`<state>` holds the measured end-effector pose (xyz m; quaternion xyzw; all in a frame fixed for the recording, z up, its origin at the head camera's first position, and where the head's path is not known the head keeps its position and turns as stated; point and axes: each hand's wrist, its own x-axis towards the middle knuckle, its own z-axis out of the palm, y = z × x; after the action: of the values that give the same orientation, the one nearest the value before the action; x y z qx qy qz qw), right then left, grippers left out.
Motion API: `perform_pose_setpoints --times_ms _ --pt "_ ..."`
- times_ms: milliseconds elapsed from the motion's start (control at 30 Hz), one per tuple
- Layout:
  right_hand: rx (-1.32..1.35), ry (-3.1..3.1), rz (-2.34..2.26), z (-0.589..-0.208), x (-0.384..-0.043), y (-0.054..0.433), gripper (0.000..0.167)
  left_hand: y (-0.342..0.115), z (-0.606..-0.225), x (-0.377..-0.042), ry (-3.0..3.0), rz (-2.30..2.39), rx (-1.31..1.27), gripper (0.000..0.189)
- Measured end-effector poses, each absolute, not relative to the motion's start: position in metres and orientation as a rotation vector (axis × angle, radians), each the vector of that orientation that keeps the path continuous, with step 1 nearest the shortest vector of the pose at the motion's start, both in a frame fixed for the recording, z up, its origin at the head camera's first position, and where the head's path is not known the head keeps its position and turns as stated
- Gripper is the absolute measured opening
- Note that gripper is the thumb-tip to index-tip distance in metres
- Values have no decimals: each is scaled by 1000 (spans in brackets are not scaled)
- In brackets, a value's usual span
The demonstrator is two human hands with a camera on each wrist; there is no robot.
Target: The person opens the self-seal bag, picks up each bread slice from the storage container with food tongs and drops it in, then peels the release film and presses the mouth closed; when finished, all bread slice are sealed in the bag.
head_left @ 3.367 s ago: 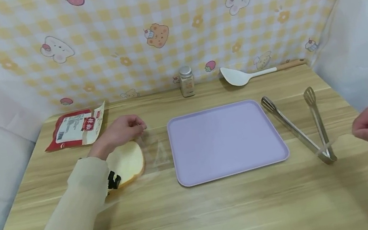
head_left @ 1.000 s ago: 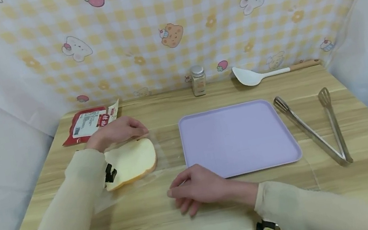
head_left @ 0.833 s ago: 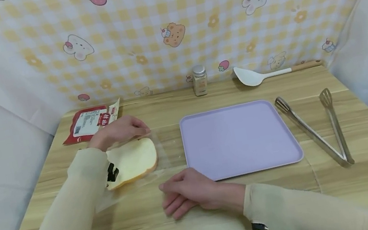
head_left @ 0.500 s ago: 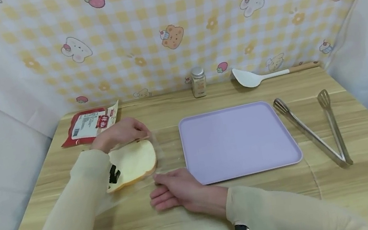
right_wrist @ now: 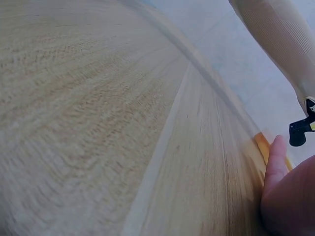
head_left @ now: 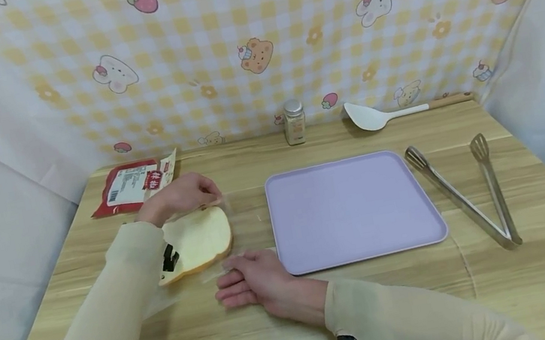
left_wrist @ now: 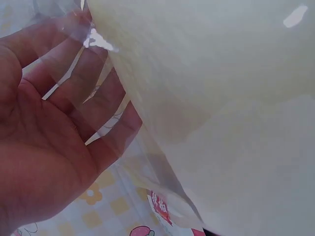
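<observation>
A slice of bread (head_left: 200,240) lies flat at the left of the table, apparently inside a clear plastic bag (head_left: 248,220) that spreads past its right side. At the bag's far right corner my left hand (head_left: 181,197) pinches the film; in the left wrist view its fingers (left_wrist: 88,98) show through the plastic, beside the pale bread (left_wrist: 221,73). My right hand (head_left: 265,283) has thumb and index finger on the bag's near right edge, seemingly pinching it, with the other fingers stretched out below. The right wrist view shows little of that grip.
A lilac tray (head_left: 353,210) sits right of the bread. Steel tongs (head_left: 467,202) lie spread beyond it. A thin clear strip (head_left: 466,266) lies near the tray's front. At the back stand a spice jar (head_left: 294,122), a white spatula (head_left: 369,116) and a red packet (head_left: 127,186).
My right hand, earlier far right with a thin clear strip, has crossed left to the bag's near edge and lost the strip. My left hand stays at the far corner.
</observation>
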<state>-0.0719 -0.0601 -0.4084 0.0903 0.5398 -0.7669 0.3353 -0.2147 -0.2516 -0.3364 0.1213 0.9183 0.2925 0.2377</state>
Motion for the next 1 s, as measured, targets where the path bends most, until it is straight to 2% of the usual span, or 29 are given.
perform_pose_setpoints --times_ms 233,467,700,1000 --pt "244 1400 -2070 -403 -70 -56 25 -264 -326 -207 2581 872 263 23" --pt "231 1396 -2125 -392 -76 -51 23 -280 -317 -201 2597 1049 216 26" --pt "194 1456 -2166 -376 -91 -35 16 -294 -304 -189 2565 1259 172 27" --pt "114 1685 -2217 -352 -110 -4 20 -296 -286 -167 2563 1476 137 28"
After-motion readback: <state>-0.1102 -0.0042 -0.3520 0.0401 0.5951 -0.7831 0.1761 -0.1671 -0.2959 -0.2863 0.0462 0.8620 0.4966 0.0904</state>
